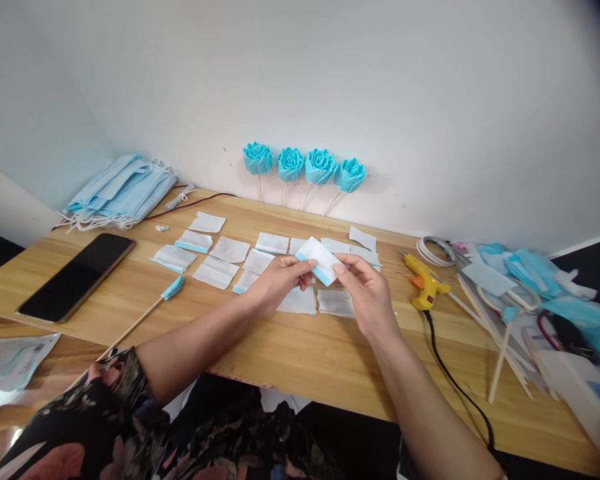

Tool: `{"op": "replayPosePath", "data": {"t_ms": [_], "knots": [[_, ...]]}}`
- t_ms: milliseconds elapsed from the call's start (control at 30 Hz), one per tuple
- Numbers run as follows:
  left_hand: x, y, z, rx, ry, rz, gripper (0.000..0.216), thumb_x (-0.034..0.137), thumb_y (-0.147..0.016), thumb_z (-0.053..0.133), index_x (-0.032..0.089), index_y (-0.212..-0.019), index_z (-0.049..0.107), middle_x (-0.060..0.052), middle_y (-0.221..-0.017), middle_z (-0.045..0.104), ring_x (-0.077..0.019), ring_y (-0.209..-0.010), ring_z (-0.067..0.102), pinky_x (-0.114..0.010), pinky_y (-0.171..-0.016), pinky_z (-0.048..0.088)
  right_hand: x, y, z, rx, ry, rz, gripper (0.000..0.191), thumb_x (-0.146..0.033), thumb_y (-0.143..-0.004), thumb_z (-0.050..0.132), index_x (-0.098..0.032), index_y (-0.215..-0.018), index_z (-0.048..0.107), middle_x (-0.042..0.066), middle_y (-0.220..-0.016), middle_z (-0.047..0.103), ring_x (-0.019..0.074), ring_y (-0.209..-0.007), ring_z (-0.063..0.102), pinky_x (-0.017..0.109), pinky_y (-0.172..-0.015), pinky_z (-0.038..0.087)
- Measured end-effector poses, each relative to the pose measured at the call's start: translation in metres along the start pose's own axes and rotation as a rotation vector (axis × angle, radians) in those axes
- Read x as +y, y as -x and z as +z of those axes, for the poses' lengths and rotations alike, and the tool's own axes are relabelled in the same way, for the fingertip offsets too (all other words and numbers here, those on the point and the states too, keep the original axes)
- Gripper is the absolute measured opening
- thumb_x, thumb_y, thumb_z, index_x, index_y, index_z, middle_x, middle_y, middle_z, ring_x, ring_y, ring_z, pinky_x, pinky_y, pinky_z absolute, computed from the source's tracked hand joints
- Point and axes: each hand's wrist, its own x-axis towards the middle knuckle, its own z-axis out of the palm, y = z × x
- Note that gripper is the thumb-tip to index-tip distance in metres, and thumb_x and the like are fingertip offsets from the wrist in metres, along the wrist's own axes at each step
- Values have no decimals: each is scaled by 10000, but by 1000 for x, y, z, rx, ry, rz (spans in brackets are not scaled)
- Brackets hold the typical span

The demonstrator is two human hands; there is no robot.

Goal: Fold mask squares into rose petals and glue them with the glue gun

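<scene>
Head view: from where I stand, both hands are up over the wooden table [280,347], with one small white piece [323,255], edged in blue, stretched between them. It's held above the rows of other cut white pieces [230,249]. The left hand [281,279] pinches its 8 o'clock side between thumb and fingers; the right hand [369,287] pinches the 4 o'clock side likewise.

Taking that held piece as the dial's centre, four blue flowers [321,167] on thin sticks lean against the wall near 12 o'clock. Stacked blue masks [123,190] lie at 10, a dark phone [77,277] at 9, a blue-tipped stick [143,319] at 8. Over at 3 sits a yellow glue gun [427,285], its black cord [445,363] trailing towards 5.
</scene>
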Motion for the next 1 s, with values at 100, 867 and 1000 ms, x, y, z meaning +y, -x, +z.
{"op": "replayPosePath", "data": {"t_ms": [100, 867, 1000], "knots": [[3, -1, -1, 22, 50, -15, 305, 328, -772, 747, 122, -591, 613, -23, -555, 575, -98, -540, 487, -282, -592, 357, 2, 0, -4, 8, 61, -63, 233, -391, -872, 658, -248, -1048, 710, 32, -949, 714, 177, -832, 656, 325, -725, 563], [5, 0, -1, -19, 94, -44, 245, 303, -718, 800, 115, -655, 656, -13, -572, 593, -99, -554, 512, -273, -589, 364, 1, 0, -3, -41, 674, -680, 115, -208, -909, 629, -290, -884, 707, 60, -1164, 649, 267, -1142, 584, 503, -940, 487], [5, 0, -1, 58, -37, -13, 266, 309, -704, 791, 132, -581, 635, -8, -551, 584, -98, -542, 487, -280, -598, 365, 1, 1, -2, -38, 673, -692, 97, -213, -910, 634, -272, -878, 704, 72, -1165, 649, 263, -1145, 587, 499, -952, 484]]}}
